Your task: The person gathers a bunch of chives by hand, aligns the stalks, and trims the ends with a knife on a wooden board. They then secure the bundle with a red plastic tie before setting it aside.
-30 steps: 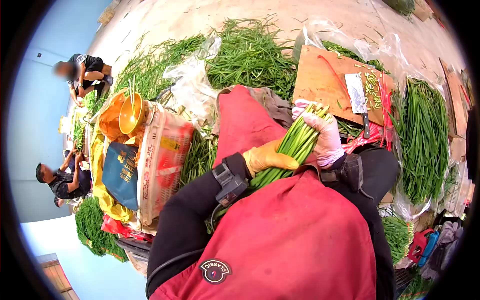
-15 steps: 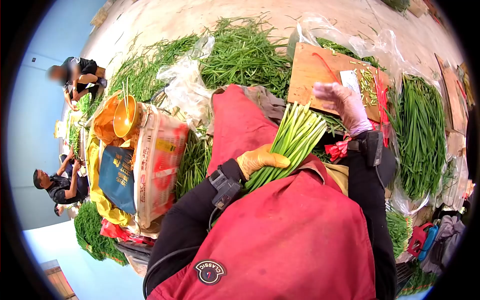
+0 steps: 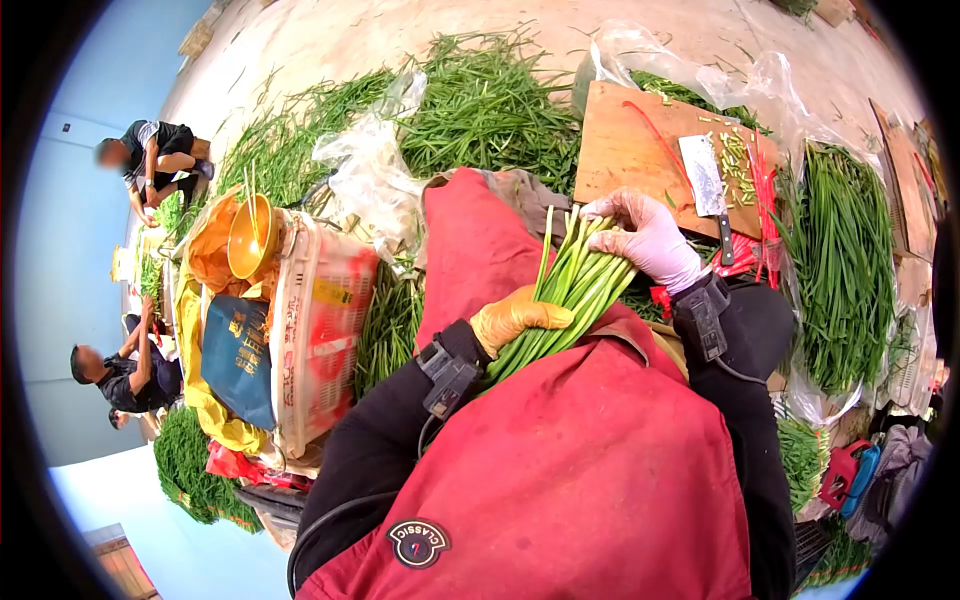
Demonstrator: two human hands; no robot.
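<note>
My left hand point(image 3: 522, 320), in a yellow glove, is wrapped round a bunch of green stalks point(image 3: 585, 285) above my red apron point(image 3: 560, 460). The pale ends of the bunch point up and to the right. My right hand point(image 3: 648, 238), in a pale pink glove, has its fingers bent at those pale ends, pinching at stalks there. Beyond it lies a wooden board point(image 3: 625, 150) bearing a cleaver point(image 3: 705, 180), short cut pieces point(image 3: 738, 165) and red ties point(image 3: 765, 220).
At left stands a crate point(image 3: 325, 330) with a yellow bowl point(image 3: 250, 237) on top. Loose green stalks point(image 3: 490, 110) and clear plastic point(image 3: 370, 165) lie ahead. A large green bundle point(image 3: 843, 270) is at right. Two people, one seated point(image 3: 160, 160) and another point(image 3: 135, 375), are at far left.
My right hand has come back from above the board to the pale ends of the bunch, uncovering the cleaver. A few stalks now stand apart from the rest. My left hand keeps its hold.
</note>
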